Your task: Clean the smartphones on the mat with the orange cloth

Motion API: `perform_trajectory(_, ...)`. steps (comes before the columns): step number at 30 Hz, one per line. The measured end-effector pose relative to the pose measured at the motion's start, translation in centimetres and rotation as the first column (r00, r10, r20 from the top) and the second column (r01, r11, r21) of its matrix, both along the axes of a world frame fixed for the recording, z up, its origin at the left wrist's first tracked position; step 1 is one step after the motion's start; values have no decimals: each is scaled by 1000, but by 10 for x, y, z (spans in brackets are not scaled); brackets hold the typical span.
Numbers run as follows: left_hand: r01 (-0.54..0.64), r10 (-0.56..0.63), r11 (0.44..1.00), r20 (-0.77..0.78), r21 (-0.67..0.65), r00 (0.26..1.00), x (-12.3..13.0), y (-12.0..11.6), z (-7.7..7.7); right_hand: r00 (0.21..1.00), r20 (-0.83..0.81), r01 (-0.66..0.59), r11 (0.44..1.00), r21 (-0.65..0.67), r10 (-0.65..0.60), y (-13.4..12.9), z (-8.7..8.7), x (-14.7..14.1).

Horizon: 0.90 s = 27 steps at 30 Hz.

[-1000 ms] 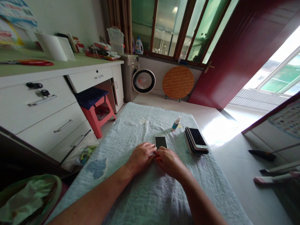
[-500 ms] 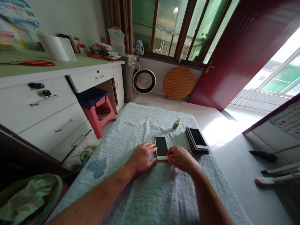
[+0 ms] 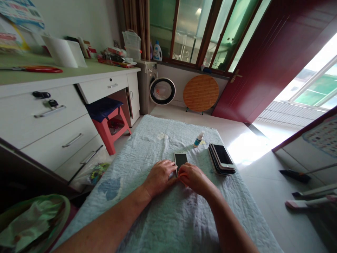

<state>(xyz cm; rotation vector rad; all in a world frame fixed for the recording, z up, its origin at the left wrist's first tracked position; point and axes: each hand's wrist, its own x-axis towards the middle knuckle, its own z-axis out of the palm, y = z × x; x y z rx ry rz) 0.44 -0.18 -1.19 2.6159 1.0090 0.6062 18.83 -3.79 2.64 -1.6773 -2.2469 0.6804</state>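
A white smartphone lies face up on the cloth-covered table, its dark screen partly hidden by my right hand. Along its left edge rests my left hand, fingers bent against the side and thumb by the lower corner, holding the phone in place. My right hand is closed over the lower part of the screen. A small orange piece, like cloth, shows between its fingers, mostly hidden. Beyond the phone stands a small spray bottle with a blue label. To the right sits a stack of phones, a white-framed one on top.
A pale blue quilted cloth covers the table. Left of it are a red stool, a white desk and a lined bin. A washing machine with its door open and a round wooden tabletop stand behind.
My right hand has moved left across the lower screen, carrying the orange piece and covering more of the phone. The left hand has stayed at the phone's left edge.
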Motion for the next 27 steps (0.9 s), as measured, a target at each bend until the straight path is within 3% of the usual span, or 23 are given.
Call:
perform_trajectory(10, -30, 29, 999, -32, -25, 999, 0, -1, 2, 997, 19, 74, 993, -90, -72, 3, 9, 37)
perform_trajectory(19, -21, 20, 1000, -25, -12, 999, 0, 0, -1, 980, 20, 193, 975, 113, -196, 13, -10, 35)
perform_trajectory(27, 12, -12, 1000, 12, 0, 1000, 0, 1, 1, 945, 150, 270, 951, 153, -292, 43, -14, 29)
